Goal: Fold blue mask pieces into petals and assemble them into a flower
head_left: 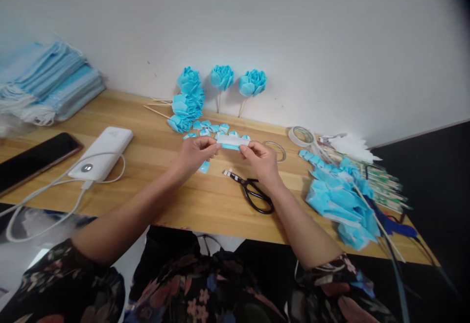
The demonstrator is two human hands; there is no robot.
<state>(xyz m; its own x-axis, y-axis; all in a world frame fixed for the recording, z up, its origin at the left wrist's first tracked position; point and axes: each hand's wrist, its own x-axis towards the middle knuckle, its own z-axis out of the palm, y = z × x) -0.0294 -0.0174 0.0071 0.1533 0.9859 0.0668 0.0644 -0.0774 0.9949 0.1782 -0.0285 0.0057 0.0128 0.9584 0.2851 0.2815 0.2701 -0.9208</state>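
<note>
My left hand (194, 154) and my right hand (260, 159) pinch the two ends of a short blue and white strip (232, 142), held level just above the wooden table (154, 196). Both hands have their fingers closed on it. Behind the strip lie several small folded blue pieces (209, 128). Black scissors (253, 192) lie on the table just below my right hand. A small blue scrap (204, 167) lies under my left hand.
Blue paper-like flowers on sticks (221, 78) lean on the wall. Tape rolls (301, 136), cut blue mask pieces (338, 196) and sticks sit right. A stack of face masks (47, 85), a phone (35, 159) and a white power bank (103, 152) with cable sit left.
</note>
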